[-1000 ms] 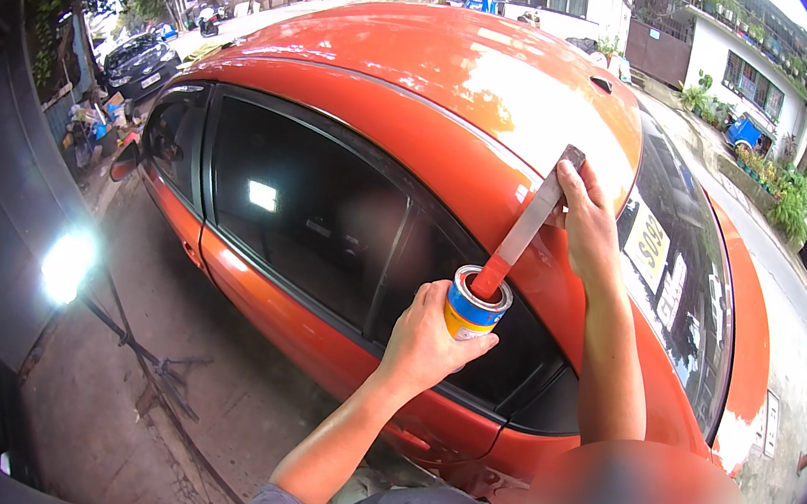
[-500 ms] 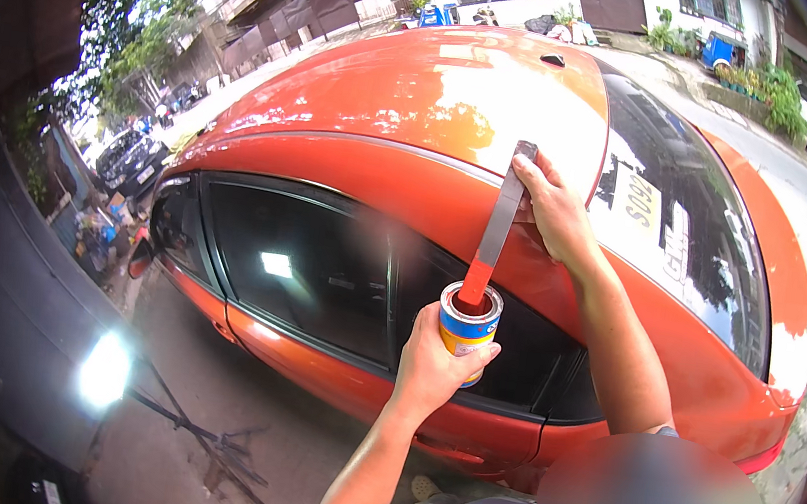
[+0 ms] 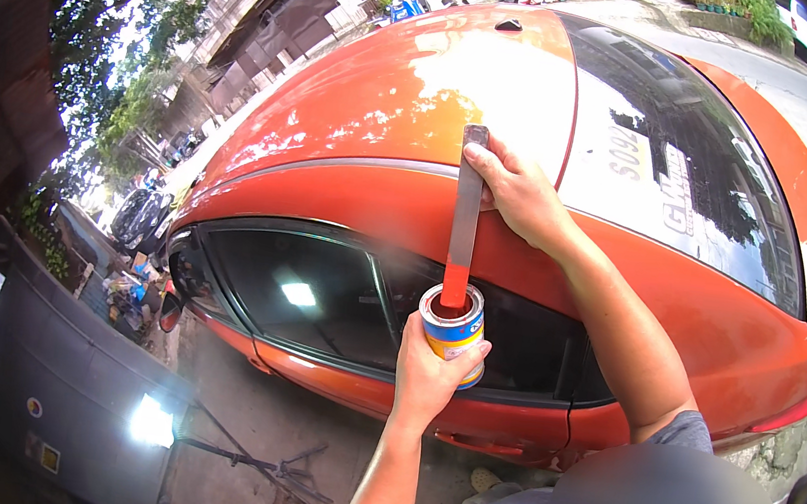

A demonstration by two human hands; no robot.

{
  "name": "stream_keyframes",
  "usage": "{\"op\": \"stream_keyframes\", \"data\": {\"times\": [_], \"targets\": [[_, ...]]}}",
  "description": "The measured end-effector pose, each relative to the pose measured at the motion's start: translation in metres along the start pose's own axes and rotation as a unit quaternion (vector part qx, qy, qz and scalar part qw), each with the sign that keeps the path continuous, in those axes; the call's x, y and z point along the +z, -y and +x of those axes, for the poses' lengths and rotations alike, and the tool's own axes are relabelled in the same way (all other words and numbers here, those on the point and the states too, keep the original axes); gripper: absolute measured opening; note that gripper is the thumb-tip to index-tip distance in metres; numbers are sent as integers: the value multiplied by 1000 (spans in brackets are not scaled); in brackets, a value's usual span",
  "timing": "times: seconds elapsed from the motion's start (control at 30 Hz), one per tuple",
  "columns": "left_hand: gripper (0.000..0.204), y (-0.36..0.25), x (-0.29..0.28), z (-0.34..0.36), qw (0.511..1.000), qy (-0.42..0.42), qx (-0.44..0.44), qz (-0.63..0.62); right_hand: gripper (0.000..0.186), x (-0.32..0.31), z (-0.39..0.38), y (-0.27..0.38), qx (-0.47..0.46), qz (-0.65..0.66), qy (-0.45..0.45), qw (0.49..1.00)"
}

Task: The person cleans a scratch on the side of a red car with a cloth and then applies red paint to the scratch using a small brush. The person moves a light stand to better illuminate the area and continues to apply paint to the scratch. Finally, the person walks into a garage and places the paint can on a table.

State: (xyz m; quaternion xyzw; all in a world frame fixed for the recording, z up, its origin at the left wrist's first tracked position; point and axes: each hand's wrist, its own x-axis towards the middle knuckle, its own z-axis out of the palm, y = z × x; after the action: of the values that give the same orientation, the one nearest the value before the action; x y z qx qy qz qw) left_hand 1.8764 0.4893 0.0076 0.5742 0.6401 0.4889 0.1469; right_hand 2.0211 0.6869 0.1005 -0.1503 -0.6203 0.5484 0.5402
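My left hand point(image 3: 426, 376) is wrapped round a small open paint can point(image 3: 469, 341) with a blue, white and yellow label. Red paint shows inside its rim. In the fingers of my right hand point(image 3: 523, 194) is the top end of a flat dark stirring stick point(image 3: 467, 209), thumb pressed on its face. Wet red paint coats the stick's lower part, and its tip is inside the can, hidden from sight. Both hands are held up in front of the side of an orange-red car point(image 3: 351, 185), whose roof and dark windows lie behind them.
A lit work lamp point(image 3: 152, 421) on a tripod stand point(image 3: 281, 471) is at the lower left, before a dark grey panel point(image 3: 81, 414). The car's side mirror point(image 3: 171, 312) juts out at the left. Far off are a street, buildings and a white vehicle point(image 3: 802, 29).
The stick has swung from a rightward lean to nearly upright in the picture, its tip still in the can. My view has turned, and the surroundings have shifted.
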Motion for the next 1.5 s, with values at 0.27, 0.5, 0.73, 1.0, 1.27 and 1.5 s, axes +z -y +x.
{"op": "stream_keyframes", "data": {"times": [0.27,0.5,0.73,1.0,1.27,1.5], "targets": [[69,3,-4,-3,1000,-8,18,-9,32,12,-6,13,27,-17,-20,999],[73,-2,-10,-27,998,-45,40,9,27,37,-44,11,-35,-74,48,995],[78,33,-44,-119,989,-135,30,51,18,112,-141,-6,42,-72,193,978],[81,112,-75,-271,973,-193,-121,34,18,197,-245,-45,-22,-220,412,884],[83,168,-152,-418,928,-291,-199,120,14,341,-336,-67,-123,-214,597,764],[82,183,-248,-554,882,-374,-239,158,17,494,-435,-71,-174,-150,641,732]]}}
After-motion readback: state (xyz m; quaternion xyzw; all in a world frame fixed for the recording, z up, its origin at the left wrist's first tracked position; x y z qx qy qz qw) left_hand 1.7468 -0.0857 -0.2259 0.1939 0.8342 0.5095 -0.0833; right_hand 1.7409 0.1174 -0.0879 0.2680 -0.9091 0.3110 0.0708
